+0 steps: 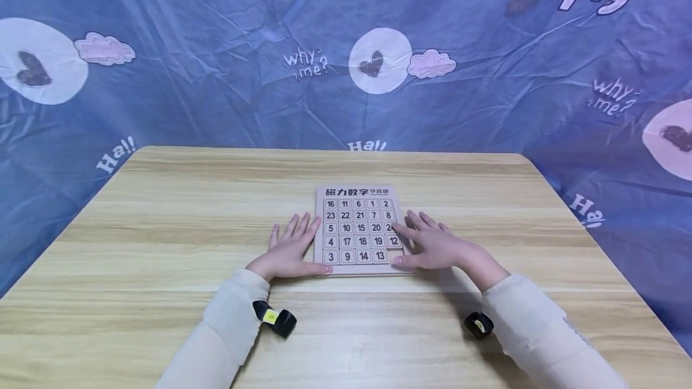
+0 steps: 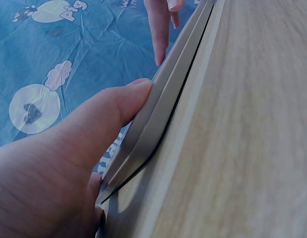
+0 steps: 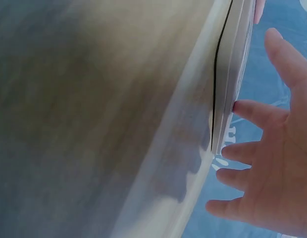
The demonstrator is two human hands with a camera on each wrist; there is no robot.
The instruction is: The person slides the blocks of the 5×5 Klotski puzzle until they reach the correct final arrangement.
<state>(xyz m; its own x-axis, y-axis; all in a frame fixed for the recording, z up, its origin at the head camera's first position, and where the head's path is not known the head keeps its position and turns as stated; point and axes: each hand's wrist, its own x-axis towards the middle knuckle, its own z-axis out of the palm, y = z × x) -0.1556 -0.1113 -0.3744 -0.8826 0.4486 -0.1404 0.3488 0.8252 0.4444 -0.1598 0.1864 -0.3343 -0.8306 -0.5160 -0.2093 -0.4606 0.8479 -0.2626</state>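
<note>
A number sliding puzzle (image 1: 354,269) lies flat on the wooden table, with rows of numbered square tiles in a pale frame. Its bottom right slot shows no tile, beside the 13 tile (image 1: 380,256). My left hand (image 1: 289,255) rests at the left edge, fingers spread and straight, with the thumb (image 2: 138,91) pressing on the near left corner of the frame. Over the right side is my right hand (image 1: 432,245), fingers extended. Its index fingertip touches the 24 tile, partly covering it, and its thumb reaches over the bottom right slot, just below the 12 tile (image 1: 394,241).
The light wooden table (image 1: 162,227) extends around the puzzle on all sides. Behind it hangs a blue printed cloth (image 1: 243,107). A black wrist camera (image 1: 281,322) sits by the left sleeve and another black camera (image 1: 479,325) by the right sleeve.
</note>
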